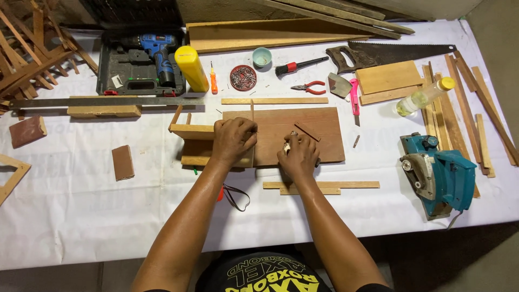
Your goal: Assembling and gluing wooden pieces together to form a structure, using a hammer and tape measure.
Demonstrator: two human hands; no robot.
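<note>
Board: our brown board (319,138) lies flat mid-worktop, a thin strip (307,131) resting loose on it.
Frame: a pale wooden frame (192,141) butts against the board's left edge.
Left hand: our left hand (232,139) is curled down over that joint, pressing it.
Right hand: our right hand (298,156) is closed around a small object we cannot identify, at the board's near edge.
Doing it well: we judge steady downward pressure keeps the pieces from shifting.
Around: pliers (308,87), screw dish (243,77), planer (440,174), white worktop (81,211).
</note>
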